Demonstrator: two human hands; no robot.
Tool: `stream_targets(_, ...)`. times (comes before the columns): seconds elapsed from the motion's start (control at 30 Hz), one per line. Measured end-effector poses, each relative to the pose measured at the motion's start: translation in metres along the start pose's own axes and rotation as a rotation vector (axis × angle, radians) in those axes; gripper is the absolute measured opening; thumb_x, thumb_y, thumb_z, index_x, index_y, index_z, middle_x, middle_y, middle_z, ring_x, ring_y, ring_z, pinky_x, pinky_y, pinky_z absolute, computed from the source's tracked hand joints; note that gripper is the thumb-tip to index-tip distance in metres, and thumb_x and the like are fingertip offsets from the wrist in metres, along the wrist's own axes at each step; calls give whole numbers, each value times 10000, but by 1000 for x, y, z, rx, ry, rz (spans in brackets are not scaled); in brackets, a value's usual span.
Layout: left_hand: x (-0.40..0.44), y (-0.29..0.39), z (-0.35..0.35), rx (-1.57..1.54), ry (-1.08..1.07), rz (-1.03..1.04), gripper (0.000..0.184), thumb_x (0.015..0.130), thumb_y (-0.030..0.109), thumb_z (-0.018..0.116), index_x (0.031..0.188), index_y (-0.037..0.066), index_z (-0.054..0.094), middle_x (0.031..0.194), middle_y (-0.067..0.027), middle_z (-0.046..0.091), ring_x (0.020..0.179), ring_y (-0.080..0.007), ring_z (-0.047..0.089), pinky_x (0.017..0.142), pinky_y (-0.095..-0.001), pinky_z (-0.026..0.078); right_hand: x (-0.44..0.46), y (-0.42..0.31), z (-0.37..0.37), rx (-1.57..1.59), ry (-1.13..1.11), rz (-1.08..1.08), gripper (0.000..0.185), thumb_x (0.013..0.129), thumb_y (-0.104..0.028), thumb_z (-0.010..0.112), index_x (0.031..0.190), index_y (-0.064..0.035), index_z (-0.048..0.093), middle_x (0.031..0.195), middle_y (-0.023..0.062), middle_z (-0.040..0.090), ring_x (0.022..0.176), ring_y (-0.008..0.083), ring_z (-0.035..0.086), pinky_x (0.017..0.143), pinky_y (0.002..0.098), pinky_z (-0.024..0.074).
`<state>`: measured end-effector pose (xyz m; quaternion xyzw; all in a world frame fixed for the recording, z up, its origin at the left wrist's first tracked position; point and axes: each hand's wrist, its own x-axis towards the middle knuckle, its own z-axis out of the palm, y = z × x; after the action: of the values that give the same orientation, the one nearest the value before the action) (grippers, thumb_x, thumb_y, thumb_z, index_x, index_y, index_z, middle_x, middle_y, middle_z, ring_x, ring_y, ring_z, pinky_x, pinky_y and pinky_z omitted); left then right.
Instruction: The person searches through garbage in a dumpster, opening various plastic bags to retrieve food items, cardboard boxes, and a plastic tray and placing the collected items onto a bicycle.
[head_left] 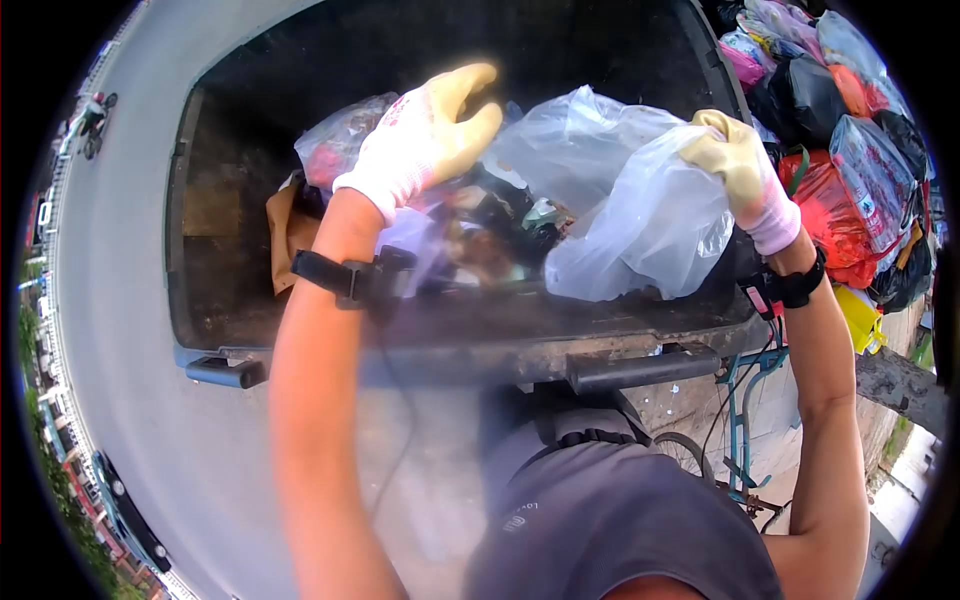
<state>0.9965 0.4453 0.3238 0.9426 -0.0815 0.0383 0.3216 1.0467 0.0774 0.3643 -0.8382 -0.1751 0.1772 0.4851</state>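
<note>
Both my hands wear white knit gloves with yellowish coated palms and fingers. My right hand [740, 170] pinches the top edge of a translucent white plastic bag [650, 220], which hangs spread over the right side of a dark bin [235, 290]. Over the middle of the bin, my left hand [440, 125] has its fingers curved and the thumb apart, with nothing between them. Below it lie mixed scraps [490, 225], partly blurred. A filled clear bag [335, 145] and a piece of brown cardboard [287, 235] are at the left inside the bin.
Several full garbage bags [850, 170] are heaped to the right of the bin. A bicycle frame [740, 420] stands close by my right side. At far left, a rider on a two-wheeler [95, 125] and a dark car [130, 510] are on the road.
</note>
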Motion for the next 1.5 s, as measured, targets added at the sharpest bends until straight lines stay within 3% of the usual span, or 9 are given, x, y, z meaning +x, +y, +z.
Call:
stream_targets(0.2, 4, 44, 23, -180, 12, 153, 712, 998, 513, 668, 1565, 96, 558, 1452, -250, 661, 1253, -355, 700, 1069, -421, 552, 0, 13, -14, 290, 100, -31, 344, 952, -343, 808, 1067, -51, 667, 946, -17, 640, 849, 60, 587, 783, 234, 501)
stream_targets(0.47, 5, 3, 34, -556, 8, -410, 817, 969, 527, 743, 1586, 44, 514, 1482, -208, 633, 1319, -324, 638, 1064, -418, 531, -32, 36, -46, 209, 209, -157, 303, 880, -105, 831, 1128, -33, 672, 1098, 77, 682, 1001, 197, 642, 897, 327, 530)
stream_targets(0.6, -9, -20, 82, -1023, -317, -577, 799, 1009, 640, 659, 1576, 96, 512, 1566, -141, 557, 1431, -363, 543, 1144, -481, 443, -62, 85, -74, -489, 336, -543, 357, 870, -57, 828, 1202, -46, 698, 1191, 120, 726, 1119, 299, 709, 1005, 375, 558)
stream_targets(0.8, 10, 35, 143, -1746, -456, -890, 604, 1095, 510, 597, 1557, 125, 541, 1561, -169, 564, 1298, -343, 583, 1056, -511, 519, -104, 94, -79, -991, 600, -304, 381, 940, -124, 757, 1311, -53, 708, 1266, 135, 745, 1190, 298, 714, 1059, 381, 556)
stream_targets(0.97, 32, 54, 205, -583, -331, 267, 421, 1004, 355, 689, 1383, 171, 684, 1457, -150, 643, 1309, -318, 640, 1136, -426, 508, -128, 119, -96, -986, 574, -166, 378, 934, -129, 738, 1297, -26, 722, 1269, 169, 760, 1201, 342, 718, 1084, 407, 547)
stream_targets(1.03, 43, 36, 243, -637, -326, 433, 378, 992, 334, 672, 1329, 165, 705, 1439, -91, 665, 1356, -265, 603, 1206, -411, 423, -142, 117, -99, -719, 620, -120, 364, 944, -116, 724, 1298, -27, 725, 1269, 171, 761, 1211, 347, 714, 1095, 400, 541)
stream_targets(1.1, 42, 88, 189, -1798, -579, -255, 383, 1002, 313, 701, 1329, 114, 693, 1376, -63, 698, 1275, -245, 643, 1173, -401, 457, -159, 117, -103, -668, 629, -58, 371, 957, -110, 706, 1319, -28, 717, 1295, 169, 756, 1223, 335, 714, 1101, 389, 538)
stream_targets(1.27, 48, 144, 151, -1108, -494, -372, 457, 1068, 313, 667, 1443, 55, 637, 1324, -123, 739, 1192, -231, 714, 997, -378, 549, -195, 146, -122, -1034, 594, 34, 394, 984, -98, 673, 1372, -31, 696, 1352, 161, 745, 1238, 298, 720, 1095, 357, 540)
stream_targets(1.5, 49, 164, 218, -603, -377, -308, 994, 916, 575, 763, 1628, -19, 406, 1581, -279, 540, 1418, -382, 577, 1175, -455, 464, -225, 189, -123, -971, 527, 99, 396, 983, -130, 690, 1366, -31, 700, 1350, 158, 745, 1239, 291, 716, 1095, 358, 539)
